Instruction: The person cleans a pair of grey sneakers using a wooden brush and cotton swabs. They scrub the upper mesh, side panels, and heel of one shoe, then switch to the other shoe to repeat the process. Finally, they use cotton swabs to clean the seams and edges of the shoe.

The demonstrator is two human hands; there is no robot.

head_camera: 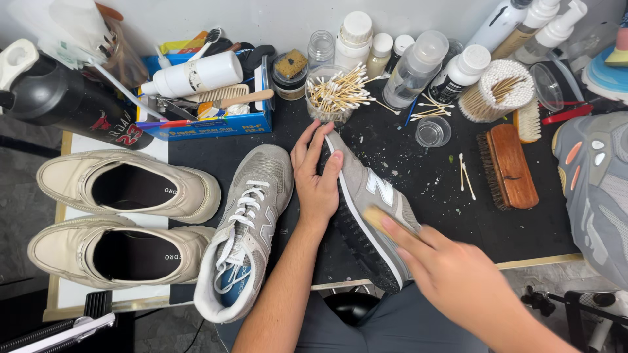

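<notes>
**Sneaker on its side, benchtop crowded**

Our right hand (451, 274) pinches a small brush (379, 219) against the grey sneaker (366, 202), which lies on its side at centre. Our left hand (317, 176) clasps its toe. At nine o'clock, touching close, its mate (245, 229), then two beige shoes (124, 219). At twelve a swab jar (333, 95) and bottles (418, 68). At three a wooden brush (510, 167) leaves bare mat (432, 189).

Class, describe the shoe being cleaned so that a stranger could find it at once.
Start at the black mat covering the table, then find the two grey sneakers in its middle. It is the right-hand sneaker, tipped on its side with the dark sole showing, steadied by the left hand. Its twin sits upright, laces up, untouched.
</notes>
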